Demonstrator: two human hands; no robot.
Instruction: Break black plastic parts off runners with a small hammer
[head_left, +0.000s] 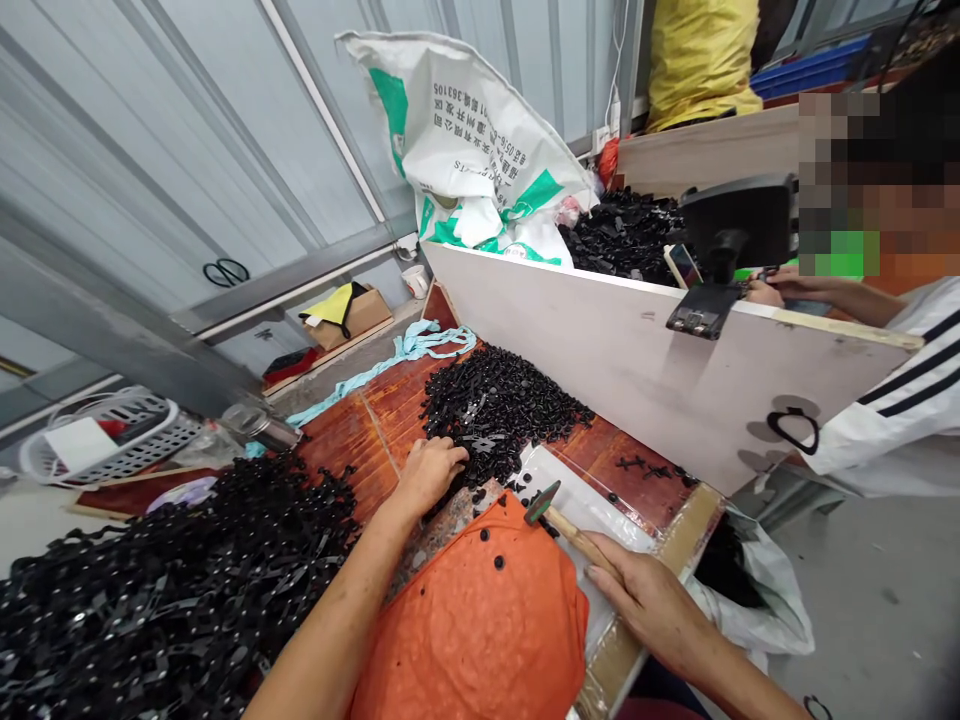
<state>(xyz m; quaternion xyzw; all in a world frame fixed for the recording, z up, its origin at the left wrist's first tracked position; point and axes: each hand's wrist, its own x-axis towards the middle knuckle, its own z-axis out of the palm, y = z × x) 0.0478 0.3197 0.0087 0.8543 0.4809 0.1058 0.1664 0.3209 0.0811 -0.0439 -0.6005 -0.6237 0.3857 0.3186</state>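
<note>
Reddish wood tabletop [394, 392], black parts [502, 395] heaped mid-frame. Left hand [429, 477] sits at the heap, can't tell if it's gripping; right hand [641, 585] grips a hammer [568, 528]. Looks like parts-picking; next calls for a clean pinch imo.

Beyond the left hand [431, 475], well apart from it and slightly to its right, a white sack [480, 125] carries upside-down printing: 漳州开发区, the postcode 363105 and a telephone number beginning 0596 (the remaining digits are lost in the folds). A company line there starts with 福建 and ends in 有限公司; the Latin capitals nearby cannot be read whole.
</note>
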